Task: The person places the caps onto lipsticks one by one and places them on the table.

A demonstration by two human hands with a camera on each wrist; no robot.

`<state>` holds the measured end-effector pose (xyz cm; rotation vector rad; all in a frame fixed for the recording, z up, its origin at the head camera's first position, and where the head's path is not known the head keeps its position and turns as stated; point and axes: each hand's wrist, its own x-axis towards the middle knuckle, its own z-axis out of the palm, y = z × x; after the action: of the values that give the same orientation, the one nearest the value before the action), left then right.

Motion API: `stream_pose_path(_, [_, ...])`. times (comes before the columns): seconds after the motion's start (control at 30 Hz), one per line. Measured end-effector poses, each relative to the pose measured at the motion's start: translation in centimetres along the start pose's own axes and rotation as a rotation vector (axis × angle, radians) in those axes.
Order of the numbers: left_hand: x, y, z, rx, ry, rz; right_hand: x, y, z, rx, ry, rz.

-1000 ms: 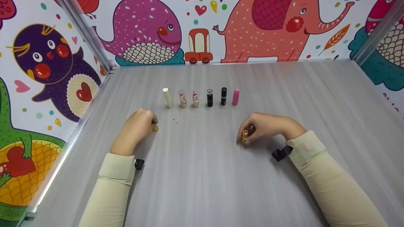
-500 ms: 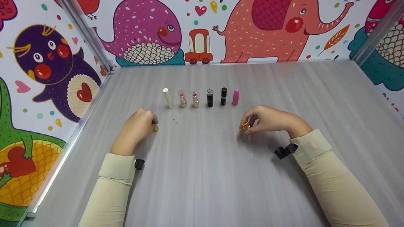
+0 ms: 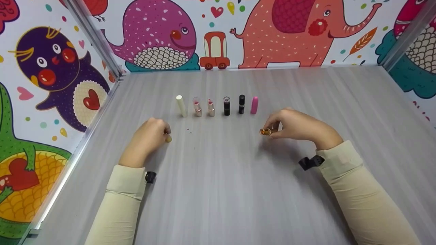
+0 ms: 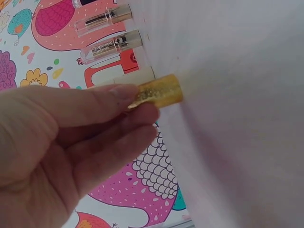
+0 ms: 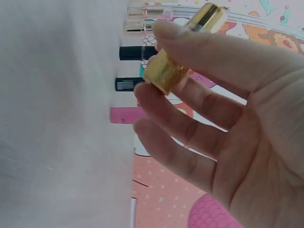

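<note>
At the left of the table my left hand (image 3: 146, 139) pinches a short gold lipstick tube (image 4: 161, 92) between thumb and fingers. Its textured end sits close over the table in the left wrist view; the other end is hidden by the fingertips. My right hand (image 3: 294, 127) holds a gold lipstick (image 3: 265, 131) between thumb and index finger, tilted well over on its side above the table. In the right wrist view this lipstick shows a textured base (image 5: 164, 72) and a shiny gold section (image 5: 207, 17), while the other fingers are spread apart beneath.
Further back a row stands upright: a cream tube (image 3: 181, 106), two clear-capped lipsticks (image 3: 197, 107), a black one with a clear top (image 3: 227, 106), a black one (image 3: 241, 104) and a pink tube (image 3: 254, 105). Small dark crumbs (image 3: 189, 130) lie before it. Printed panels border the table.
My right hand has lifted away and moved slightly back toward the row, tipping the gold lipstick from upright to nearly sideways. The left hand stays where it was.
</note>
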<state>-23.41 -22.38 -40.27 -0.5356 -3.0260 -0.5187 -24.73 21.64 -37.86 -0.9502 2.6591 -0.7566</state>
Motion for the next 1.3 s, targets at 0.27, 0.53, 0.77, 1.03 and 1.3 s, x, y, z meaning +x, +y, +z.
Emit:
stream_pose_path(0.27, [0.2,1.7,-0.2,-0.076,0.033,0.049,-0.5,-2.1,-0.6,-0.076,0.101,-0.092])
stream_pose_path(0.53, [-0.5,6.9,-1.4,-0.275,0.239,0.272,-0.9,-3.9,-0.9,-0.099,0.167,-0.185])
stream_pose_path(0.77, [-1.2,9.5,-1.5,-0.432,0.244,0.339,-1.1,-4.1,-1.0,-0.125,0.21,-0.261])
stream_pose_path(1.03, [-1.7,11.1,-1.3,-0.566,0.269,0.395,-1.3,-4.9,-1.1,-0.134,0.216,-0.267])
stream_pose_path(1.3, [-2.1,12.6,-0.6,-0.644,0.287,0.421,-1.6,-5.9,-0.9,-0.141,0.206,-0.283])
